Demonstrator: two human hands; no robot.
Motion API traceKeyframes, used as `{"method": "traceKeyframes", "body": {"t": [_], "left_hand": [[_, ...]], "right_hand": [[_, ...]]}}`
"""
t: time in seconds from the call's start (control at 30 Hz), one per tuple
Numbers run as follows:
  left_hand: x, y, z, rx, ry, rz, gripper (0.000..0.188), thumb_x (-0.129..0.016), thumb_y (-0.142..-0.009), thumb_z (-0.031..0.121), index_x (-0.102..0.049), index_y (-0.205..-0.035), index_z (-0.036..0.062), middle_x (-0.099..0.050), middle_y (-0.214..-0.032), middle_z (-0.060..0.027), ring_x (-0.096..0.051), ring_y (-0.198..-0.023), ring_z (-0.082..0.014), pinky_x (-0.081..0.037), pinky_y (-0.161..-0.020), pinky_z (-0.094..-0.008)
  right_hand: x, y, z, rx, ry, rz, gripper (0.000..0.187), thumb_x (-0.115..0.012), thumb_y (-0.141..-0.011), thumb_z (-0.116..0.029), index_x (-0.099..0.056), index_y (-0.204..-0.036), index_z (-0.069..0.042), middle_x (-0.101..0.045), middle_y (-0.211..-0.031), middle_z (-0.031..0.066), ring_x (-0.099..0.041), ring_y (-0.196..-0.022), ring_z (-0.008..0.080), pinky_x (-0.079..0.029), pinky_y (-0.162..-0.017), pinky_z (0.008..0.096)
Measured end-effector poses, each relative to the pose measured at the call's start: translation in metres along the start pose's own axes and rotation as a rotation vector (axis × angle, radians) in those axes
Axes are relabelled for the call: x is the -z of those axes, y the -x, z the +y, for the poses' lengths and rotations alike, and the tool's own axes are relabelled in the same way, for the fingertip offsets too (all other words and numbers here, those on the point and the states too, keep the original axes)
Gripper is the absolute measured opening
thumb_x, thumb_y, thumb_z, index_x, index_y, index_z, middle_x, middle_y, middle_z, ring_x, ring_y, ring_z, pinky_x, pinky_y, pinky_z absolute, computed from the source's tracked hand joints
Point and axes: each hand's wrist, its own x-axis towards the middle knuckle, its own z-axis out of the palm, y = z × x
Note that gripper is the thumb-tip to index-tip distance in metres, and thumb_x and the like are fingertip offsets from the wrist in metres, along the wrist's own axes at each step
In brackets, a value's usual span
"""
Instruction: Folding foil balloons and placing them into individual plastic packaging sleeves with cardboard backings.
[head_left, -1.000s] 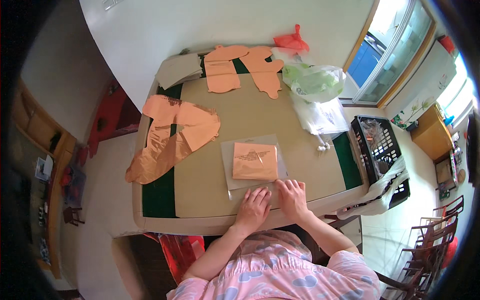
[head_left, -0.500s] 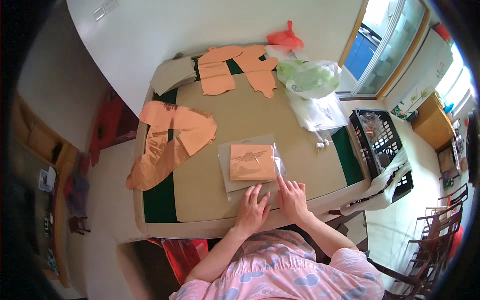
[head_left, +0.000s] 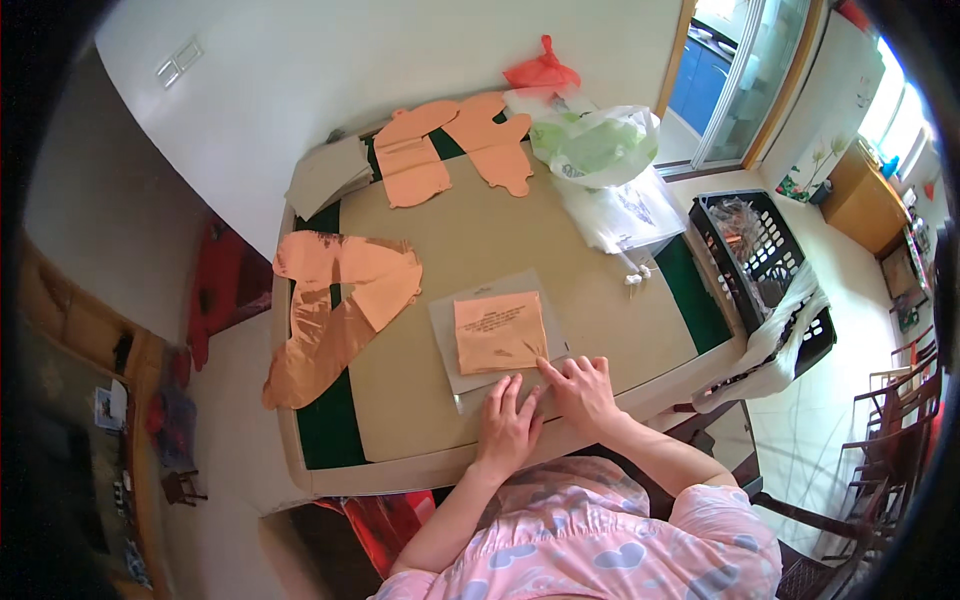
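Note:
A folded rose-gold foil balloon (head_left: 500, 333) with small dark print lies on a grey card (head_left: 447, 340) inside or on a clear plastic sleeve; I cannot tell which. My left hand (head_left: 508, 425) rests at the near edge of the sleeve, fingers stretched forward with nothing held. My right hand (head_left: 582, 395) has its index finger pointed onto the near right corner of the foil, the other fingers bent. A flat, spread-out foil balloon (head_left: 345, 300) lies left of the packet. Two more flat foil balloons (head_left: 412, 165) (head_left: 495, 145) lie at the far edge of the table.
Grey cards (head_left: 328, 178) are stacked at the far left corner. A white-green plastic bag (head_left: 597, 145), clear sleeves (head_left: 625, 215) and a red bag (head_left: 543, 68) lie at the far right. A black crate (head_left: 750, 245) stands beyond the table's right edge, with pale translucent plastic over its near end.
My right index finger has shifted left, from the sleeve's edge onto the foil's corner. My left hand stays at the near edge. The whole view has tilted slightly.

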Motion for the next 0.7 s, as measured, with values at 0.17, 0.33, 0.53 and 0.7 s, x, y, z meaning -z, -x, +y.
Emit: {"method": "traceKeyframes", "body": {"t": [0.17,0.33,0.53,0.7], "left_hand": [[-0.003,-0.001,0.003,-0.013,-0.056,0.001,0.044,-0.069,-0.079,0.022,-0.06,-0.121,0.0106,-0.047,-0.134,-0.0168,-0.042,-0.124,-0.0346,-0.036,-0.104,-0.0458],[-0.014,0.0,0.001,-0.035,-0.025,0.034,0.045,-0.069,-0.078,0.022,-0.06,-0.121,0.0103,-0.047,-0.133,-0.0168,-0.043,-0.122,-0.0345,-0.035,-0.104,-0.0483],[-0.01,0.0,0.0,-0.038,-0.071,-0.004,0.046,-0.067,-0.08,0.027,-0.058,-0.122,0.0086,-0.048,-0.131,-0.017,-0.043,-0.123,-0.0328,-0.035,-0.104,-0.049],[-0.007,0.002,-0.002,-0.055,-0.086,-0.001,0.046,-0.068,-0.079,0.024,-0.058,-0.121,0.0074,-0.048,-0.13,-0.0178,-0.044,-0.121,-0.0336,-0.037,-0.103,-0.0488]], "right_hand": [[0.005,-0.003,0.023,0.003,0.077,-0.059,0.056,-0.06,-0.078,-0.017,-0.05,-0.132,-0.025,-0.055,-0.084,0.0027,-0.054,-0.086,0.0198,-0.035,-0.08,0.0403],[0.011,-0.001,0.041,0.154,-0.071,0.101,0.042,-0.062,-0.077,-0.01,-0.063,-0.117,-0.02,-0.052,-0.078,0.0027,-0.053,-0.082,0.0217,-0.036,-0.079,0.039],[0.012,-0.016,0.141,-0.256,-0.03,0.398,0.018,-0.062,-0.082,-0.014,-0.062,-0.099,-0.013,-0.056,-0.089,0.007,-0.056,-0.089,0.0245,-0.041,-0.078,0.0401],[0.005,-0.002,0.266,-0.887,0.471,0.281,0.016,-0.06,-0.085,-0.023,-0.061,-0.095,-0.01,-0.059,-0.095,0.0064,-0.059,-0.095,0.0244,-0.047,-0.079,0.0405]]}}
